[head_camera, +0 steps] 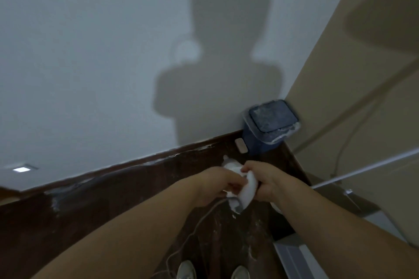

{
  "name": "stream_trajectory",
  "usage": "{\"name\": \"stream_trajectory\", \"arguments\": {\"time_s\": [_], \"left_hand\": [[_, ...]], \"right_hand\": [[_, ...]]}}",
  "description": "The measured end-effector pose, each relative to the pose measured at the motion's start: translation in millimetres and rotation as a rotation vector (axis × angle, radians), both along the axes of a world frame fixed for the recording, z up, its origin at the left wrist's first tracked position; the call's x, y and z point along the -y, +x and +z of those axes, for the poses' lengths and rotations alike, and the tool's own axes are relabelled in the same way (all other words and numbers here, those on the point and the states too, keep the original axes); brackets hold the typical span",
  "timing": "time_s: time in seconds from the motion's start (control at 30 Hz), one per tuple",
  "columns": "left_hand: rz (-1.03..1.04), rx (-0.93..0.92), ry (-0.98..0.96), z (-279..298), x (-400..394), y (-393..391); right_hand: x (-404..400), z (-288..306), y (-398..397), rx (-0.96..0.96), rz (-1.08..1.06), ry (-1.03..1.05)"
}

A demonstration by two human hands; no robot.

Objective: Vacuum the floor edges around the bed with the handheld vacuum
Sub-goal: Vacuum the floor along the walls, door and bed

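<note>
Low in the frame's centre, both hands gripped the white handheld vacuum point(242, 184): left hand point(217, 184) steadying, right hand point(268, 184) clasping its body. Probably readying it (cord point(192, 231) trailing down)

White handheld vacuum point(246, 190); dark brown floor point(113, 206), whitish streaks; blue bin point(267, 129), lid possibly dusty; beige panel point(362, 74).

Both bare forearms reaching forward and down, converging at centre, left hand point(217, 184) with fingers curled closed, right hand point(266, 182) fisted in a grip, knuckles up, hands nearly touching
</note>
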State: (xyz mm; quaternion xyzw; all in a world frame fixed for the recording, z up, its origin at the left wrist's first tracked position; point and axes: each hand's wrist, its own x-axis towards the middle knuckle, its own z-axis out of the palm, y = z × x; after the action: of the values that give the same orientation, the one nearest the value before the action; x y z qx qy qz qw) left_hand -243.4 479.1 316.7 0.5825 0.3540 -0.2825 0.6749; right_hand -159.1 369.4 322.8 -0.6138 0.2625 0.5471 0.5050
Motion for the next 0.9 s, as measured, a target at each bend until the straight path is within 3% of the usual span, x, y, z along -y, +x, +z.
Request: {"name": "stream_trajectory", "arguments": {"time_s": [0.1,0.2,0.47,0.67,0.9], "left_hand": [[0.110,-0.066,0.119,-10.9,-18.5,-4.5],[0.035,-0.157,0.144,-23.3,-15.2,-9.1],[0.023,-0.162,0.047,-29.5,1.2,-6.3],[-0.005,-0.188,0.060,-29.1,1.7,-6.5],[0.027,-0.221,0.049,-41.9,-1.4,-0.7]], "right_hand": [[-1.9,0.9,-2.3,-0.013,-0.118,0.026],[-1.0,0.3,-4.5,-0.037,-0.236,0.078],[0.2,-7.7,-4.9,-0.050,-0.223,0.159],[-1.9,-7.0,3.9,-0.004,-0.089,-0.003],[-5.0,-26.6,2.1,0.076,-0.090,-0.078]]}}
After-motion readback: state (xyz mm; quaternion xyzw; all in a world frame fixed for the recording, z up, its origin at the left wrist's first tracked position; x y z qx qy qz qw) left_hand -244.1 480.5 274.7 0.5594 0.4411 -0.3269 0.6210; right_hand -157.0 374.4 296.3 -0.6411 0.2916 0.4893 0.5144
